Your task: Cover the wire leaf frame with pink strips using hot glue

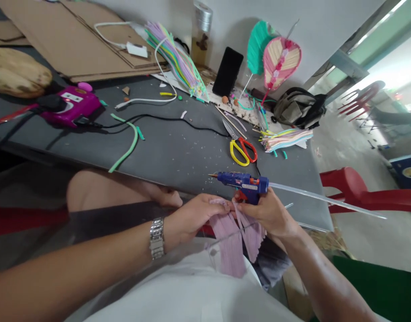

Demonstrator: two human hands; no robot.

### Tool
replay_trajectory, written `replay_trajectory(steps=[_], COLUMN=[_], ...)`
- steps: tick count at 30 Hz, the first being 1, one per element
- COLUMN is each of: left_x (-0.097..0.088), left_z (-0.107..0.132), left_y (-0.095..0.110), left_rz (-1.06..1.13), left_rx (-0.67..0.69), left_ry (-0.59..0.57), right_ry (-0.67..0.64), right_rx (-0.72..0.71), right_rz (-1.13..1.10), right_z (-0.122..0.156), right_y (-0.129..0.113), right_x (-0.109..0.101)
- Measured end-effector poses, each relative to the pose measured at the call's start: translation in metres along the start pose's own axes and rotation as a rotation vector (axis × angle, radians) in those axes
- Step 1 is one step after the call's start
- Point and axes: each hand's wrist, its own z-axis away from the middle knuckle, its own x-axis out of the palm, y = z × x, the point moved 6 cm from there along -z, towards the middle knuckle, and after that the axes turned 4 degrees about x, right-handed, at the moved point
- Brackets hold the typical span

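My right hand [270, 212] is closed round the handle of a blue hot glue gun [243, 182], nozzle pointing left, a long clear glue stick [326, 200] trailing out to the right. My left hand [197, 217], a metal watch on its wrist, pinches the top of a fan of pale purple strips [234, 243] that hangs over my lap just below the gun. Both hands meet at the near edge of the grey table [178, 152].
Yellow-and-red scissors [242, 150] lie on the table beside a bundle of pastel straws [286, 138]. Further back are more straws [175, 58], a black phone [227, 71], two finished fans [281, 58], a pink device [71, 105], cardboard [74, 40]. Red chairs [359, 190] stand right.
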Motion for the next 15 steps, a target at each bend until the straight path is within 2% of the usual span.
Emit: replay_trajectory(steps=[10,15], left_x=[-0.001,-0.001], left_z=[-0.002,-0.002], left_y=[-0.004,-0.004], left_rz=[-0.012,0.05], left_rx=[0.001,0.007], left_ry=[-0.002,-0.019], right_ry=[0.128,0.103], right_rx=[-0.154,-0.309], right_rz=[0.105,0.406], right_z=[0.011,0.022], right_y=[0.009,-0.006], right_x=[-0.007,-0.006])
